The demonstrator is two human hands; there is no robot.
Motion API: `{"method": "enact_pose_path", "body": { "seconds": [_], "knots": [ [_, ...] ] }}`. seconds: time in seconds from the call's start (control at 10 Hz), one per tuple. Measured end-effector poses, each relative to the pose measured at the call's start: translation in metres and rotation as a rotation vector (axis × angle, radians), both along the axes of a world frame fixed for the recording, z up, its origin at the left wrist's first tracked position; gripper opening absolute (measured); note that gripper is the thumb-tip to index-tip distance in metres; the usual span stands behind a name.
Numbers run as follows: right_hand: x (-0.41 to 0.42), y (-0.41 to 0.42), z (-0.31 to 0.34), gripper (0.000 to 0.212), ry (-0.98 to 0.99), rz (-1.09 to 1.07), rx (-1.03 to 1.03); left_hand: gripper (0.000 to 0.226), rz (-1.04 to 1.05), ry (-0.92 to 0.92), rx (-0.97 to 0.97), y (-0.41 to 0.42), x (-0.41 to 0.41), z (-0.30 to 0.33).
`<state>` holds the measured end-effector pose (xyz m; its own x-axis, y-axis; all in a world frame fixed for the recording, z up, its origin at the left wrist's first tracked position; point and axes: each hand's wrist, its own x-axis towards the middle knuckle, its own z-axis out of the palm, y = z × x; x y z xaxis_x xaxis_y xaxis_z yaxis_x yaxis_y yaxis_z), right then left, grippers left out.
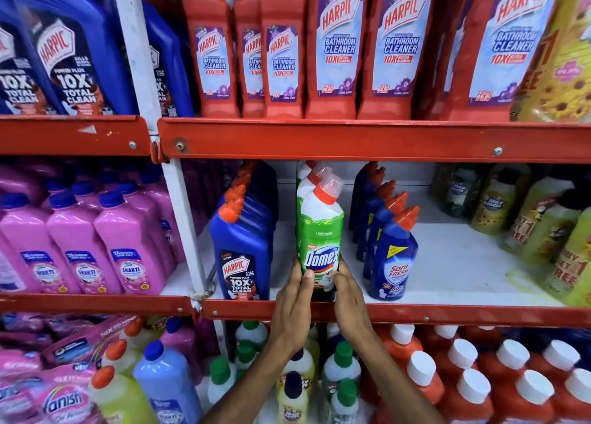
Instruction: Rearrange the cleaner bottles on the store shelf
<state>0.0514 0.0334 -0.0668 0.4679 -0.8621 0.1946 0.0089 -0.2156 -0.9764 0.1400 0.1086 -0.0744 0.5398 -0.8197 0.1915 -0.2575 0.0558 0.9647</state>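
A green and white Domex bottle [320, 235] with a red cap stands upright at the front of the middle shelf [383, 315], heading a row of like bottles. My left hand [295, 305] clasps its lower left side and my right hand [347, 295] its lower right side; the bottle's base is hidden behind my fingers. To its left stands a row of blue Harpic bottles [243, 247]. On its right is a row of blue Sani Fresh bottles [395, 254].
Red Harpic bathroom cleaner bottles [339, 46] fill the top shelf. Pink Shakti bottles [76, 247] stand left of the white upright post [182, 219]. Yellow Max Kleen bottles [543, 231] sit at the right. White shelf floor [457, 263] shows between Sani Fresh and those. Mixed bottles crowd the lower shelf.
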Motion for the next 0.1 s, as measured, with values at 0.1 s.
{"method": "enact_pose_path", "body": {
  "seconds": [0.1],
  "knots": [
    [-0.0004,0.0023,-0.001,0.062,-0.061,-0.026,0.0,0.077,-0.027,0.004,-0.055,0.0007,0.0005,0.0016]
  ]
}}
